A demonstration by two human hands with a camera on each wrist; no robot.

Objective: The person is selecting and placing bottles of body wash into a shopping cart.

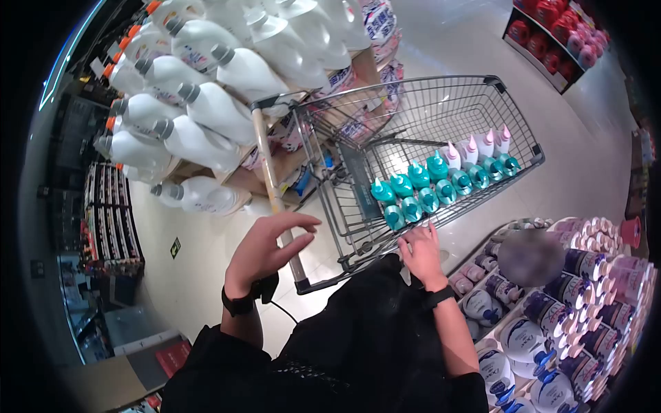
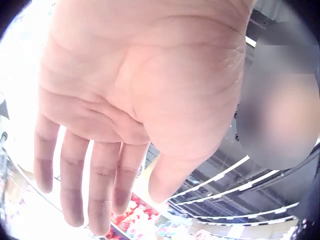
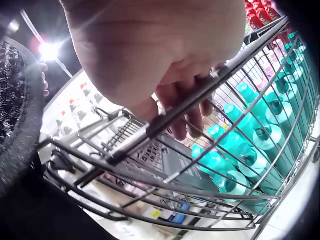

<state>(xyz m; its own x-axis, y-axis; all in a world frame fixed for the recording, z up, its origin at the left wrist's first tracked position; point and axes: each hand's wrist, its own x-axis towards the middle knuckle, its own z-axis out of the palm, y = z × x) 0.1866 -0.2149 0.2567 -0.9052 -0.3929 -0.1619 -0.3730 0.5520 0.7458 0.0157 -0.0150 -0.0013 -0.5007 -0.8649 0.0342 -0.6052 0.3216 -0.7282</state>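
A metal shopping cart (image 1: 531, 127) stands in front of me. Inside it, rows of teal pump bottles (image 1: 429, 199) line the near side, and several white bottles with pink tops (image 1: 469, 153) stand at the right end. My right hand (image 1: 422, 253) is at the cart's near side rail, its fingers reaching over the rail beside the teal bottles. In the right wrist view those fingers (image 3: 176, 125) hang loosely on the inner side of the rail. My left hand (image 1: 265, 248) hovers around the cart's handle (image 1: 264, 153), palm bare and fingers extended in the left wrist view.
Large white detergent jugs (image 1: 213, 103) are stacked at the upper left, over the cart's handle end. At the lower right, a display of Dove bottles (image 1: 527, 337) stands close to my right arm. A shelf of red packages (image 1: 551, 34) is at the far right.
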